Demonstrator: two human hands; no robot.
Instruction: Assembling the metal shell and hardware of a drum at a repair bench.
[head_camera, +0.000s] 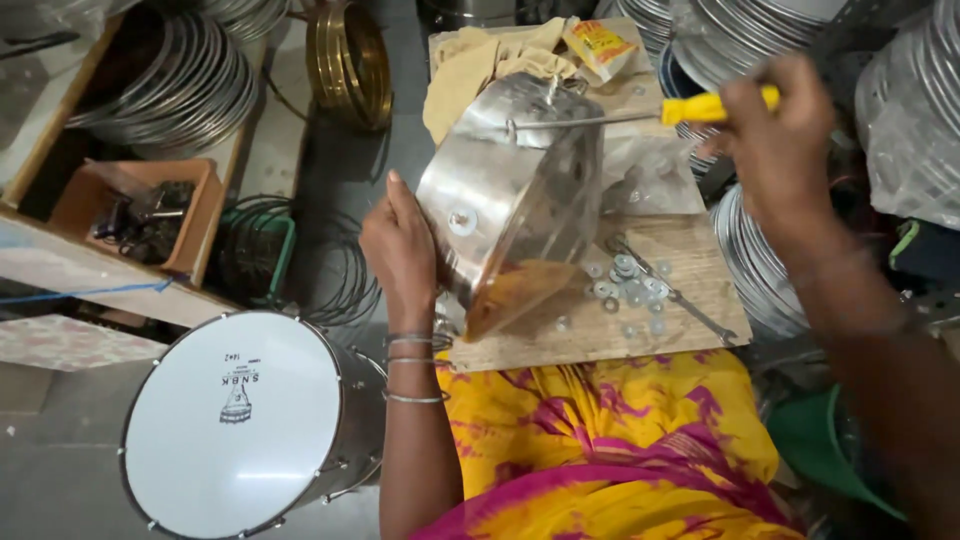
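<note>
My left hand (400, 250) presses flat against the side of a shiny steel drum shell (515, 190), which stands tilted on a wooden board (600, 330). My right hand (775, 140) grips a yellow-handled screwdriver (700, 108). Its metal shaft reaches left to the shell's upper edge. A bolt with a washer (461, 222) shows on the shell's side, close to my left fingers. Loose washers and nuts (630, 280) lie on the board to the right of the shell, beside a flat spanner (680, 300).
A finished white-headed drum (240, 420) stands on the floor at lower left. Stacks of metal hoops (170, 80) and brass rings (350, 60) fill the left, with a cardboard box of small parts (140, 215). More hoops (760, 270) crowd the right. A tan cloth (470, 65) lies behind the shell.
</note>
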